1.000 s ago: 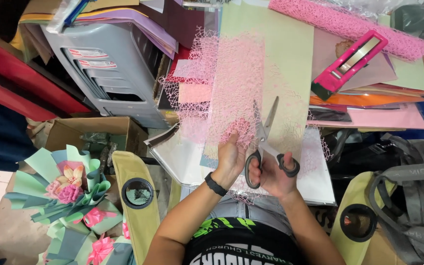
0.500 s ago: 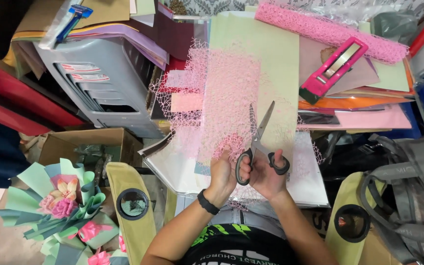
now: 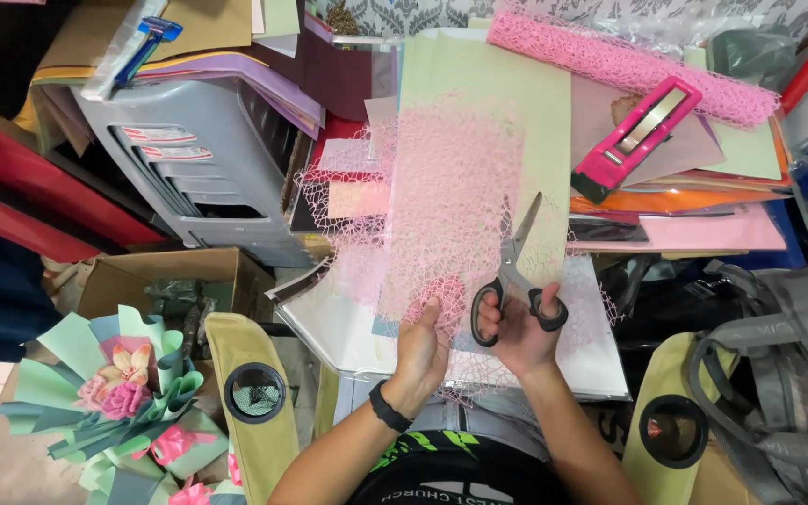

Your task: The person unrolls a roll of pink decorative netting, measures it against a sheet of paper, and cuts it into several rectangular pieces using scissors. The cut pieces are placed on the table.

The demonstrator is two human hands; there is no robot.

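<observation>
Two hands: both work at the near edge of a pink mesh sheet point(image 3: 455, 201) that lies over a pale green paper sheet point(image 3: 479, 103) on the cluttered table point(image 3: 600, 360).
Mesh sheet: it runs from the far end of the green paper down to the person's lap, its near edge bunched at the left hand.
Left hand point(image 3: 423, 348): palm turned inward, fingers up, its grip closed on the gathered near edge of the mesh; a black wristband sits at the wrist.
Right hand point(image 3: 521, 332): thumb through one black loop and fingers through the other, its grip closed on the scissors point(image 3: 513, 271).
Scissors: the blades point away from the body and slightly right, lying over the mesh; whether they stand apart or together is too fine to tell.
Doing it well: my judgement is that the left hand should keep the mesh taut and flat so the loose weave does not snag, and the blades should follow one straight line up the sheet.
Care: the left fingers lie just beside the blades, so they need to stay clear of the cutting line.
Nearby: a pink mesh roll point(image 3: 628, 65) lies across the far end, and a pink stapler point(image 3: 638, 138) rests on stacked papers to the right.
</observation>
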